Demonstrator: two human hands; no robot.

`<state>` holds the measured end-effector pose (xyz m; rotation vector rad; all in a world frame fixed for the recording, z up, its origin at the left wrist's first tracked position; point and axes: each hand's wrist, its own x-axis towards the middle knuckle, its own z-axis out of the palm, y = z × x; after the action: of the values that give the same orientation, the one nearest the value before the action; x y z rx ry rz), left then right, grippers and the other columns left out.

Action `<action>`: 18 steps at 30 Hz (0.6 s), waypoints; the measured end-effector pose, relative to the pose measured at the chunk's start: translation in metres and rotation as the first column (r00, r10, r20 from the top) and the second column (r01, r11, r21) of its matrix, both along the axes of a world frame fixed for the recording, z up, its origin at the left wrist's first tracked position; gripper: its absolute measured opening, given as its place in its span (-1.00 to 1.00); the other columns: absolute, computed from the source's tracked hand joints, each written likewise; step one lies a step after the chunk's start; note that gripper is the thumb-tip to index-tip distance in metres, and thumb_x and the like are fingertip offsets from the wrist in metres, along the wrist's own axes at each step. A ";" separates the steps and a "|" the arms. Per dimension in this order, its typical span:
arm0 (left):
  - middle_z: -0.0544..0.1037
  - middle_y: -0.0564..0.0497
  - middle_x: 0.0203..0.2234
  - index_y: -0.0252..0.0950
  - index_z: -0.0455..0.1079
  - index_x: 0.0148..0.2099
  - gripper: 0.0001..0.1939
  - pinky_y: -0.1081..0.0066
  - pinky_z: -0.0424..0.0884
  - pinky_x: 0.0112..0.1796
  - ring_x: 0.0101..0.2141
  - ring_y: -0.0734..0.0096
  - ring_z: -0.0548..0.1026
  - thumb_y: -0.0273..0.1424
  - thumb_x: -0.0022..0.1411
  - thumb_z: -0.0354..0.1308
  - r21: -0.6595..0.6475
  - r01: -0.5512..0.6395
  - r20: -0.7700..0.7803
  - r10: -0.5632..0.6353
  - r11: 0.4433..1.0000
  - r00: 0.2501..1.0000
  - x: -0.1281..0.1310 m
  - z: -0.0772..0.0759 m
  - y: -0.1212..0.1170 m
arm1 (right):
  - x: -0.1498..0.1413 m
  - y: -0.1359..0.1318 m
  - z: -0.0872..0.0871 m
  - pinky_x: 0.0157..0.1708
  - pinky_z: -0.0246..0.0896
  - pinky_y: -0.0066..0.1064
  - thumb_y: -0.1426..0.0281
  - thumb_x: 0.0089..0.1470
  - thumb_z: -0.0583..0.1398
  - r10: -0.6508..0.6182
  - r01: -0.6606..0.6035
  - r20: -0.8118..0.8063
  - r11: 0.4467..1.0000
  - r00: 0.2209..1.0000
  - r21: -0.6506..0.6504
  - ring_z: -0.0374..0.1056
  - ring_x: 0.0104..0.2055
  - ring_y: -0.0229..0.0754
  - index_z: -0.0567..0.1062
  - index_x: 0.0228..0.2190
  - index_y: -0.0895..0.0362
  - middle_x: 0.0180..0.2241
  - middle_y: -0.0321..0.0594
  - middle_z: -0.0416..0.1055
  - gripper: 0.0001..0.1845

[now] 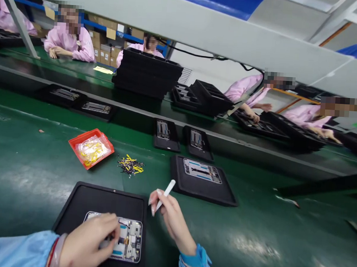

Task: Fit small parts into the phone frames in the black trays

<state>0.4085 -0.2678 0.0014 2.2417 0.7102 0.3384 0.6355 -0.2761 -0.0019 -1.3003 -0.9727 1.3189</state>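
Observation:
My left hand [91, 241] is over an opened phone [134, 241] lying in a black tray [111, 198]. Its fingers are curled together above the phone's inside, and what they pinch, if anything, is hidden. The phone shows a circuit board, blue strips and a dark flex cable. Between the fingers of my right hand [170, 213] is a white pen-like stick [166, 193], tilted with its upper end pointing up and right. This hand is just right of the tray, above the green table.
Beyond the tray lie a red bin [75, 143] of bagged yellow parts and a pile of small black and yellow pieces [130, 165]. More phones sit on black trays [202, 189]. Stacked black trays [146, 73] and several people in pink are across the bench.

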 end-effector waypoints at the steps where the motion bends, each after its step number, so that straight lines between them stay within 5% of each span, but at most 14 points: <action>1: 0.42 0.09 -0.49 -0.24 0.21 -0.39 -0.82 0.54 0.27 -0.43 -0.48 0.45 0.37 -0.64 0.00 -0.06 0.007 0.028 -0.011 -0.028 1.000 1.000 0.001 -0.004 -0.006 | -0.003 0.000 -0.001 -0.44 0.14 -0.38 -0.08 -0.01 0.16 -0.006 0.007 -0.071 1.000 0.997 0.015 0.22 -0.53 -0.22 0.43 -0.66 0.13 -0.59 -0.25 0.32 -0.45; 3: 0.43 0.09 -0.48 -0.24 0.21 -0.39 -0.81 0.53 0.27 -0.41 -0.47 0.44 0.37 -0.64 0.01 -0.05 0.040 0.054 -0.024 -0.053 0.998 0.998 0.005 -0.011 -0.011 | -0.008 -0.002 -0.004 -0.39 0.18 -0.38 -0.07 0.02 0.16 -0.013 0.020 -0.138 0.999 0.990 0.045 0.27 -0.45 -0.19 0.44 -0.67 0.14 -0.51 -0.19 0.37 -0.45; 8: 0.39 0.04 -0.45 -0.25 0.25 -0.35 -0.83 0.53 0.30 -0.43 -0.46 0.43 0.38 -0.58 0.17 -0.11 0.079 -0.072 0.012 0.071 0.994 0.997 0.019 -0.019 0.002 | -0.012 -0.009 -0.019 -0.63 0.10 -0.45 -0.11 0.06 0.10 0.059 -0.055 -0.245 0.998 0.968 0.023 0.12 -0.64 -0.33 0.37 -0.59 0.12 -0.54 -0.29 0.29 -0.44; 14: 0.33 0.06 -0.43 -0.26 0.31 -0.30 -0.81 0.57 0.26 -0.55 -0.60 0.55 0.30 -0.52 0.21 -0.12 0.046 -0.163 0.079 0.159 0.986 0.984 0.020 -0.023 0.011 | -0.011 -0.019 -0.029 -0.32 0.29 -0.42 0.09 -0.04 0.32 0.177 -0.168 -0.203 0.984 0.963 0.063 0.35 -0.43 -0.29 0.34 -0.43 0.08 -0.40 -0.32 0.34 -0.62; 18: 0.30 0.07 -0.45 -0.26 0.31 -0.34 -0.81 0.57 0.25 -0.57 -0.62 0.56 0.27 -0.54 0.19 -0.12 0.032 -0.178 0.087 0.174 0.984 0.981 0.020 -0.024 0.010 | -0.015 -0.023 -0.029 -0.24 0.30 -0.37 0.10 -0.07 0.33 0.118 -0.116 -0.045 0.991 0.992 0.063 0.43 -0.28 -0.19 0.33 -0.34 0.05 -0.38 -0.30 0.40 -0.61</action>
<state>0.4286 -0.2573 -0.0226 2.1922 0.8657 0.5347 0.6203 -0.2995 -0.0311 -1.1750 -1.0604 1.3931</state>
